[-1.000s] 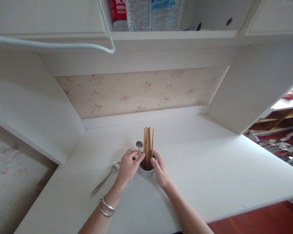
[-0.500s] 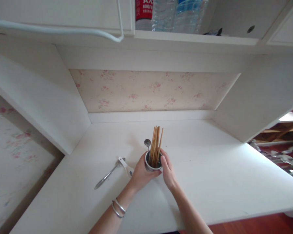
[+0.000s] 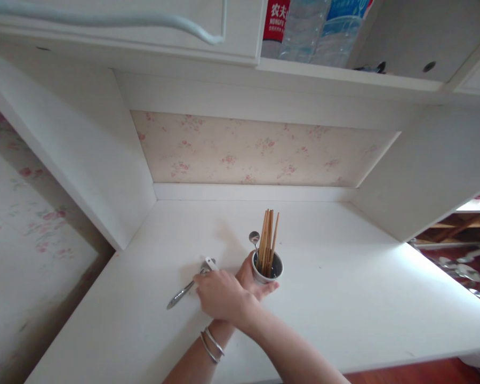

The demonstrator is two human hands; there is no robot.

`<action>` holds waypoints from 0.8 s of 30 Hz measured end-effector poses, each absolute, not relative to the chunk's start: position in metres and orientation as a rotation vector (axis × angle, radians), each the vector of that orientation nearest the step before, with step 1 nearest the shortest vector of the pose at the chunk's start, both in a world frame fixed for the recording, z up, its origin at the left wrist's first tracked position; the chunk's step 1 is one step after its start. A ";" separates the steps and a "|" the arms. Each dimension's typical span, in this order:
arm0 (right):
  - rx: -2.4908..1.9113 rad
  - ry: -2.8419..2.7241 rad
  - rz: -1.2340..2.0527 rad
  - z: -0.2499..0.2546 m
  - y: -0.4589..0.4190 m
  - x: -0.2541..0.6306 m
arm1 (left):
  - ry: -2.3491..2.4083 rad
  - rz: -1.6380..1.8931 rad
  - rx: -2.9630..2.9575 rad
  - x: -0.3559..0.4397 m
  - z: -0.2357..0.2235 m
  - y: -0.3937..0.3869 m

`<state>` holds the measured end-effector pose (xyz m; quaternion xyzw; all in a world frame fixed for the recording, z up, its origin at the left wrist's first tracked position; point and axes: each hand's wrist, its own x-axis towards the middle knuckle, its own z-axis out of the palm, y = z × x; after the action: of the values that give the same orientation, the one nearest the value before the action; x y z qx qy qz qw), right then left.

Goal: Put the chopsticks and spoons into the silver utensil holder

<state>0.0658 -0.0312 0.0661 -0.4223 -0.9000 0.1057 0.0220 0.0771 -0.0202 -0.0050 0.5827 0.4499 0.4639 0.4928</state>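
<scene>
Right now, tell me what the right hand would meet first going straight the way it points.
Most likely the metal utensil on the white tabletop; the fingertips of the right hand appear right at its handle, though depth leaves actual contact unclear.

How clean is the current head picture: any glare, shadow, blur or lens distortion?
Head view: bright light washes the tabletop toward its right edge; a soft shadow falls left of the cup; the metal items at far right look smeared; the side panels splay as through a wide lens; the chopsticks remain distinguishable.
</scene>
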 end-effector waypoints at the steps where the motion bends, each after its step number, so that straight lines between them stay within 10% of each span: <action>1: -1.310 -2.881 0.294 0.060 -0.025 0.056 | 1.090 1.144 1.415 0.078 -0.006 -0.019; 16: -1.040 -3.037 0.029 0.051 -0.011 0.029 | 1.168 1.096 1.392 0.075 -0.011 -0.018; 24: -0.979 -2.279 0.771 0.073 -0.048 0.051 | 1.150 1.075 1.493 0.070 0.010 -0.027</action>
<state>0.0508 -0.0475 0.0732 -0.3631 -0.8452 0.2857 0.2686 0.0703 -0.0266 0.0096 0.6084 0.4688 0.4382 0.4671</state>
